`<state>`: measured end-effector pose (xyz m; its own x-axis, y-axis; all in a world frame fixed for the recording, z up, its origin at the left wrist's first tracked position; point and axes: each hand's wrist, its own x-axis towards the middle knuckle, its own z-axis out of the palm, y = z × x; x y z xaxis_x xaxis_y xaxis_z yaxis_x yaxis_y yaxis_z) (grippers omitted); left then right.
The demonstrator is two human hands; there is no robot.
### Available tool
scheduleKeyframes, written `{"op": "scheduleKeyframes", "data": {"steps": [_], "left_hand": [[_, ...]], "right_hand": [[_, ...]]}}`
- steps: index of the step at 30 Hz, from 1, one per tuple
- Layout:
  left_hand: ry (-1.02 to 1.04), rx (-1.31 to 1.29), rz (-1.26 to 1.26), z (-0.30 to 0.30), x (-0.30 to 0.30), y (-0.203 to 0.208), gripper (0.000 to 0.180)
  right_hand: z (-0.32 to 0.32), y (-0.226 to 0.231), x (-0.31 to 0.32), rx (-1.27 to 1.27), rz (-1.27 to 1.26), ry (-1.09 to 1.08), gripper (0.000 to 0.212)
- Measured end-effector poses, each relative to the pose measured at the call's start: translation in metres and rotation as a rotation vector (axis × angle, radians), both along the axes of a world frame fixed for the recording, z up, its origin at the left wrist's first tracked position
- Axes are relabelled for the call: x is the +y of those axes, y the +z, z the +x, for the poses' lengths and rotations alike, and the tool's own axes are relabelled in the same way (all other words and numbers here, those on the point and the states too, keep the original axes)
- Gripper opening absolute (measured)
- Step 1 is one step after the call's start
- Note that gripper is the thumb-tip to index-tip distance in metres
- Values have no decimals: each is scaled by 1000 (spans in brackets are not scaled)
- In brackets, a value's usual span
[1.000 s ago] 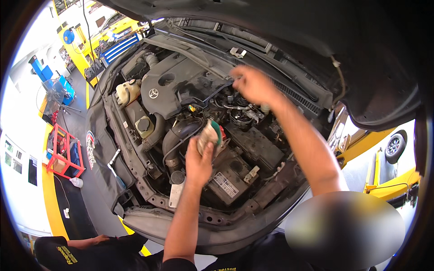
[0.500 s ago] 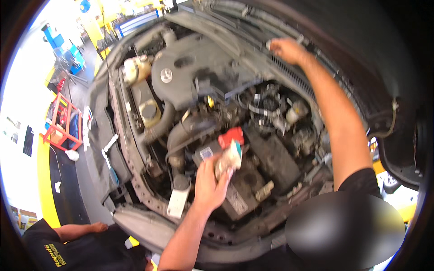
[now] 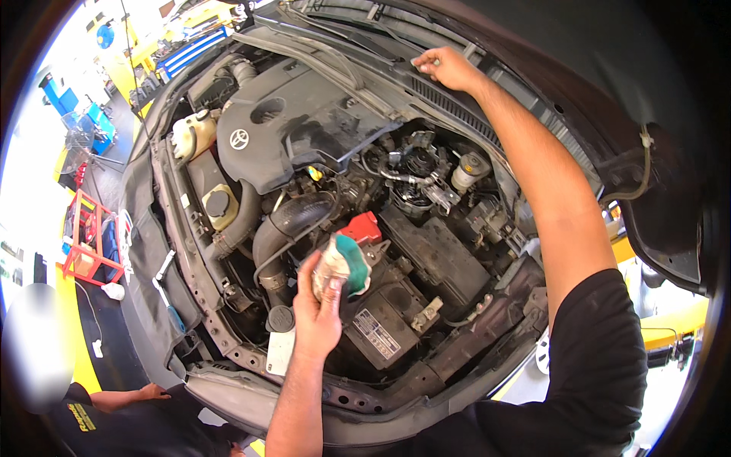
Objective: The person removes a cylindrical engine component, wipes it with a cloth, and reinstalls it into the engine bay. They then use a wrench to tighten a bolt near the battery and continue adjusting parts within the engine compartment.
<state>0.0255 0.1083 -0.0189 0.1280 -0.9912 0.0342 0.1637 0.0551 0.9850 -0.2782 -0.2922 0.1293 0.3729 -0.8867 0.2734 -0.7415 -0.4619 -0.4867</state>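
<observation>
My left hand (image 3: 316, 316) is closed around a stubby whitish thing with a green round end (image 3: 343, 266), blurred at its edges; its kind I cannot make out. It is held above the car battery (image 3: 377, 335), close to a red terminal cover (image 3: 360, 228). Far off at the upper right, my right hand (image 3: 449, 67) has its fingers curled and pinched over the dark cowl grille (image 3: 457, 109) at the base of the windscreen. Whatever its fingertips hold, if anything, is too small to name. The engine cover (image 3: 297, 122) lies between the two hands and the far side.
The raised bonnet (image 3: 609, 68) hangs on the right. A white tag-like card (image 3: 279, 353) lies at the front edge of the bay, and a blue-handled ratchet (image 3: 167, 293) rests on the fender cover (image 3: 145, 228). A co-worker (image 3: 137, 423) is at the lower left, near a red cart (image 3: 91, 236).
The view has shifted, so the engine bay sits further left. The thing in my left hand has turned and shows more of its green end. My right hand stays over the cowl.
</observation>
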Motion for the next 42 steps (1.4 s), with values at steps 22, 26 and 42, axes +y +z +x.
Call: {"op": "scheduleKeyframes", "data": {"steps": [22,26,42], "left_hand": [[-252,359,298,-7,14,19,30],[-266,422,206,-21,17,22,24],[-86,313,343,-15,12,4,14]], "right_hand": [[76,-59,332,-377,230,422,13],[76,-77,347,-235,218,502,16],[75,-86,351,-235,266,449,24]]}}
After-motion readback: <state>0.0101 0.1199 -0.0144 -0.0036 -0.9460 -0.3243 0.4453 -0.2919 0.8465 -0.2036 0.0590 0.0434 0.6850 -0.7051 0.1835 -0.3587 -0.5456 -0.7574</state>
